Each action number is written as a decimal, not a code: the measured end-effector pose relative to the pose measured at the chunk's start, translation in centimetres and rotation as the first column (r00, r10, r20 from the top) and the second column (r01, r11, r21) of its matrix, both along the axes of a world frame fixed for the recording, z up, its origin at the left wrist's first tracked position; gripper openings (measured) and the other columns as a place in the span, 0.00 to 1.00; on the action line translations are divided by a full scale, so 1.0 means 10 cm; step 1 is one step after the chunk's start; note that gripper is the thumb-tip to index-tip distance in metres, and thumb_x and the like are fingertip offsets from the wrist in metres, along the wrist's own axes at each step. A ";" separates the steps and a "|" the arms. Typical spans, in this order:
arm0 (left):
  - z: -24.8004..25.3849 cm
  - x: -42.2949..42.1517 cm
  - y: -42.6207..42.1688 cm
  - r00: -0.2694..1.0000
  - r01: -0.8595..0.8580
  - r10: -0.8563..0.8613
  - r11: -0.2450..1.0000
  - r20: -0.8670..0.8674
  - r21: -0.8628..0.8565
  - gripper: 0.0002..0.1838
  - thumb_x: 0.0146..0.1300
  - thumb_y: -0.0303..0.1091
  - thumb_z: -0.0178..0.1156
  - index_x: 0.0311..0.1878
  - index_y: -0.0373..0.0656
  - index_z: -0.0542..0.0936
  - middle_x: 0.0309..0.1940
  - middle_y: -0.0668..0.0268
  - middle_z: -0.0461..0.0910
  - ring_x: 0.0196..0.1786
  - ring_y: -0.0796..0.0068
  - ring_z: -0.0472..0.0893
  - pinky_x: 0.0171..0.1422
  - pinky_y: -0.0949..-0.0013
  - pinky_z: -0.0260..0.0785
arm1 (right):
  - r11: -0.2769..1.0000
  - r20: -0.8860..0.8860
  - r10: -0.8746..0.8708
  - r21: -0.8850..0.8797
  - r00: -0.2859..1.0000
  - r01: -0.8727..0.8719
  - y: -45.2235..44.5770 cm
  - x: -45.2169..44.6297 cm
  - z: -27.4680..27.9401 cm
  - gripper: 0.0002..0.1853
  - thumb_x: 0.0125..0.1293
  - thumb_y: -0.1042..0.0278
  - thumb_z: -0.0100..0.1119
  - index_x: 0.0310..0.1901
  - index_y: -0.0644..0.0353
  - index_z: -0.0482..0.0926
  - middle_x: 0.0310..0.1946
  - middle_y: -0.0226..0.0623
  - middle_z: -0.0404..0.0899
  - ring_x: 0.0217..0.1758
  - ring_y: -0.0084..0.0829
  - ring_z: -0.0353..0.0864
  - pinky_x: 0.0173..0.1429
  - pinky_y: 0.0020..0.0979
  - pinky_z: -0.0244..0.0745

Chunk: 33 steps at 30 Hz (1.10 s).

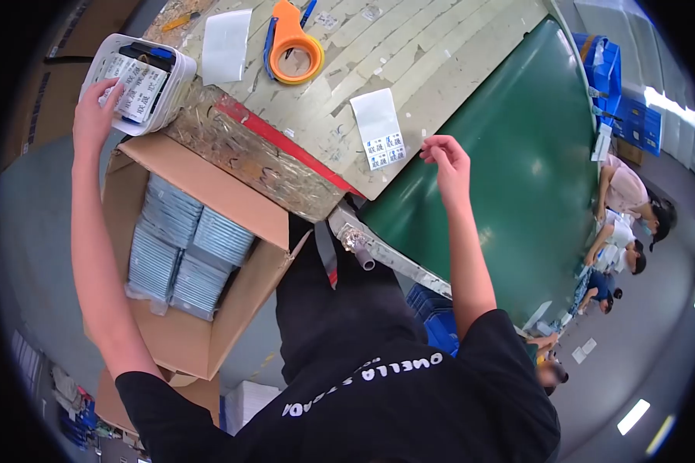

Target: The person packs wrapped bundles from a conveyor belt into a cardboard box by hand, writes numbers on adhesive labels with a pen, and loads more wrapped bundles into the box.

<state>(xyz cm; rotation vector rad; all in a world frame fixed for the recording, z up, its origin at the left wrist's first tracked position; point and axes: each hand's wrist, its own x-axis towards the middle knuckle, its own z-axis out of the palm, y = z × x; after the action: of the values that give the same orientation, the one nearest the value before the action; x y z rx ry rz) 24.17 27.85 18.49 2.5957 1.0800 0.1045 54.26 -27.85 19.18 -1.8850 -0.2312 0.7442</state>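
My left hand [96, 112] reaches over the rim of a white plastic tub [179, 89] at the upper left. Its thumb and index finger close at the edge of a sheet of printed labels [139, 92] lying in the tub. My right hand [449, 158] hovers near the table's right edge, fingers curled and thumb against the index finger; anything between them is too small to make out. Just left of it, a partly used label sheet [378, 127] lies on the worn table [316, 116], its printed labels at the near end and its far part blank.
An orange tape dispenser [292, 46], a blank white sheet [225, 46] and a yellow cutter [180, 21] lie on the table. Below the tub stands an open carton [208, 181] with stacked packs [189, 239]. A green conveyor belt [510, 185] runs right; several people sit beyond it.
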 end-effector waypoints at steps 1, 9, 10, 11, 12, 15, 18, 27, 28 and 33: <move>0.04 0.01 0.01 1.000 0.001 -0.001 1.000 -0.008 0.015 0.20 0.67 0.48 0.61 0.55 0.46 0.83 0.53 0.58 0.83 0.57 0.60 0.81 0.61 0.63 0.71 | 1.000 -0.011 -0.003 0.026 1.000 0.003 0.00 0.03 0.00 0.07 0.69 0.77 0.51 0.43 0.65 0.80 0.37 0.34 0.82 0.38 0.24 0.81 0.44 0.24 0.73; 1.38 0.35 -1.44 0.649 -0.411 0.365 0.907 0.668 -0.096 0.14 0.71 0.32 0.60 0.55 0.36 0.82 0.49 0.59 0.84 0.51 0.70 0.83 0.57 0.71 0.74 | 0.968 -0.209 0.070 0.250 0.975 -0.016 0.41 0.03 0.55 0.10 0.69 0.75 0.50 0.47 0.66 0.79 0.43 0.38 0.83 0.45 0.27 0.82 0.52 0.29 0.75; 1.48 0.45 -1.80 0.635 -0.401 0.346 0.912 0.691 -0.088 0.13 0.71 0.29 0.59 0.54 0.35 0.82 0.49 0.58 0.83 0.52 0.68 0.82 0.57 0.70 0.74 | 0.940 -0.248 0.161 0.333 0.955 -0.072 0.54 -0.03 0.66 0.12 0.69 0.72 0.51 0.50 0.66 0.79 0.47 0.40 0.83 0.48 0.29 0.81 0.55 0.31 0.75; 1.51 0.62 -2.15 0.636 -0.314 0.251 0.948 0.730 -0.053 0.12 0.70 0.27 0.58 0.54 0.35 0.82 0.51 0.58 0.83 0.53 0.68 0.81 0.57 0.69 0.74 | 0.903 -0.280 0.251 0.412 0.927 -0.120 0.65 -0.09 0.75 0.14 0.69 0.70 0.52 0.52 0.66 0.78 0.50 0.41 0.82 0.52 0.30 0.81 0.57 0.33 0.75; 1.48 0.79 -2.48 0.624 -0.226 0.156 0.974 0.765 -0.014 0.12 0.69 0.25 0.58 0.54 0.35 0.82 0.52 0.58 0.82 0.55 0.67 0.81 0.56 0.68 0.75 | 0.859 -0.311 0.358 0.480 0.881 -0.179 0.75 -0.13 0.80 0.19 0.69 0.66 0.53 0.58 0.65 0.75 0.56 0.42 0.79 0.59 0.33 0.78 0.62 0.35 0.73; 1.13 1.21 -3.18 0.703 0.082 0.084 0.977 0.706 -0.197 0.20 0.59 0.22 0.65 0.56 0.41 0.81 0.58 0.55 0.77 0.62 0.57 0.76 0.64 0.57 0.69 | 0.758 -0.354 0.477 0.630 0.805 -0.172 0.92 -0.16 0.85 0.24 0.71 0.61 0.55 0.64 0.65 0.70 0.62 0.41 0.75 0.64 0.33 0.74 0.66 0.37 0.70; 0.50 1.58 -3.66 0.797 0.298 -0.092 0.920 0.597 -0.256 0.20 0.57 0.21 0.66 0.54 0.41 0.81 0.61 0.56 0.74 0.66 0.54 0.73 0.67 0.56 0.68 | 0.908 -0.476 0.229 0.420 0.849 -0.009 0.71 -0.10 0.45 0.22 0.71 0.64 0.58 0.62 0.66 0.73 0.58 0.40 0.79 0.59 0.28 0.78 0.62 0.34 0.73; -0.39 1.95 -3.93 0.724 -0.022 0.687 0.109 0.059 -0.994 0.29 0.57 0.21 0.68 0.63 0.43 0.72 0.49 0.58 0.80 0.51 0.73 0.82 0.49 0.69 0.79 | 0.995 -0.514 0.046 0.101 0.857 0.007 0.33 0.07 -0.45 0.14 0.67 0.73 0.64 0.52 0.69 0.80 0.42 0.37 0.86 0.43 0.22 0.84 0.48 0.26 0.79; -0.43 1.97 -3.86 0.743 -0.003 0.668 0.055 0.035 -0.998 0.29 0.57 0.22 0.69 0.63 0.42 0.72 0.38 0.61 0.82 0.40 0.74 0.84 0.45 0.71 0.78 | 0.995 -0.495 0.077 0.094 0.866 -0.035 0.39 0.10 -0.46 0.15 0.66 0.71 0.66 0.51 0.70 0.81 0.41 0.38 0.87 0.41 0.22 0.85 0.46 0.26 0.79; -0.50 2.04 -3.67 0.846 -0.171 0.516 0.498 0.133 -0.850 0.29 0.55 0.24 0.70 0.61 0.45 0.72 0.38 0.61 0.79 0.39 0.73 0.83 0.39 0.68 0.75 | 0.849 0.004 0.411 -0.367 0.912 -0.381 0.71 0.40 -0.47 0.16 0.59 0.63 0.71 0.46 0.60 0.81 0.25 0.37 0.81 0.28 0.33 0.83 0.33 0.34 0.75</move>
<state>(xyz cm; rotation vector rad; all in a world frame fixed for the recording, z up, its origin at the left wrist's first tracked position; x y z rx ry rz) 44.61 -8.85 13.45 1.4040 1.1297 0.1441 58.23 -20.71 14.49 -2.2519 -0.5867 1.0438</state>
